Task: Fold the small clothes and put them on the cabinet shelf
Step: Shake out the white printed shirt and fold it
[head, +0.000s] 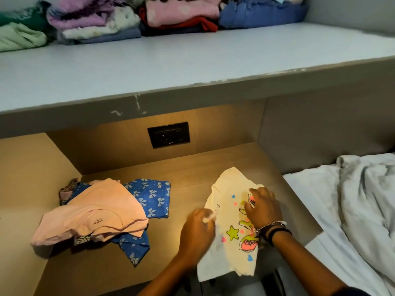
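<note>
Wooden counter (188, 167), lower half of frame: a white printed shirt (229, 223) at centre right, a heap of pink and blue clothes (102, 212) at left. Grey shelf (192, 58), upper frame: folded clothes (149, 16) along its rear edge.

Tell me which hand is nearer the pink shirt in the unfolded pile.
Left. The left hand grips the white printed shirt at its edge facing the pink shirt; the right hand lies flat on the print, farther away.

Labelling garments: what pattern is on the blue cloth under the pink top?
White bows with small dots on the blue fabric garment, beneath the peach-pink cotton top; the head view shows it clearly.
</note>
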`<action>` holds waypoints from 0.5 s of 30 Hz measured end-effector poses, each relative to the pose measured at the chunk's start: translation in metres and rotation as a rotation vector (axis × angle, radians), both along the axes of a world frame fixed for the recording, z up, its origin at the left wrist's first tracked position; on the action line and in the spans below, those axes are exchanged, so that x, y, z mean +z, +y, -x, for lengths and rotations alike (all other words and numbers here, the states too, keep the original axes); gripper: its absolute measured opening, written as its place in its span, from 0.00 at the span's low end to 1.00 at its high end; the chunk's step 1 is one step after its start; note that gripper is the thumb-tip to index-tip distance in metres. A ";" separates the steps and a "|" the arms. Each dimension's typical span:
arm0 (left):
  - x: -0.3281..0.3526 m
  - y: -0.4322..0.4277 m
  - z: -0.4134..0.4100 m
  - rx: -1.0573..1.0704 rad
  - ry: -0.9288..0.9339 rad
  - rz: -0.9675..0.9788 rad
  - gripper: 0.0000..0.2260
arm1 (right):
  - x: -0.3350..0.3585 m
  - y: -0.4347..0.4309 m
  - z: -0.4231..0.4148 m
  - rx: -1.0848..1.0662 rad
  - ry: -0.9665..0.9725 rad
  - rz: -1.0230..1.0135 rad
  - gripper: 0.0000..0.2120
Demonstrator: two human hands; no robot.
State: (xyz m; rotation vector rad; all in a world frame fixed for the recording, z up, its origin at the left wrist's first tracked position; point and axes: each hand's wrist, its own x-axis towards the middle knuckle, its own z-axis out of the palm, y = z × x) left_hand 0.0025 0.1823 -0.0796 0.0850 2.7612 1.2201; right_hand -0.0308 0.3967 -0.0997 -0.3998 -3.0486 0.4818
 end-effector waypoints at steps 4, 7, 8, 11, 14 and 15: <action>-0.013 0.012 0.050 0.084 -0.190 0.077 0.20 | -0.005 0.005 -0.030 -0.358 -0.151 0.443 0.19; -0.015 0.026 0.071 0.108 -0.363 0.072 0.28 | -0.008 0.008 -0.035 -0.364 -0.275 0.568 0.14; -0.015 0.030 0.074 0.121 -0.414 0.067 0.28 | -0.008 0.008 -0.034 -0.376 -0.296 0.618 0.12; -0.016 0.033 0.085 0.154 -0.556 -0.014 0.25 | -0.006 0.010 -0.024 -0.433 -0.338 0.797 0.13; -0.011 0.027 0.094 0.159 -0.632 -0.236 0.28 | 0.013 0.010 -0.021 -0.436 -0.290 0.956 0.09; -0.008 0.024 0.096 0.151 -0.644 -0.297 0.26 | 0.019 0.010 -0.022 -0.429 -0.257 1.026 0.07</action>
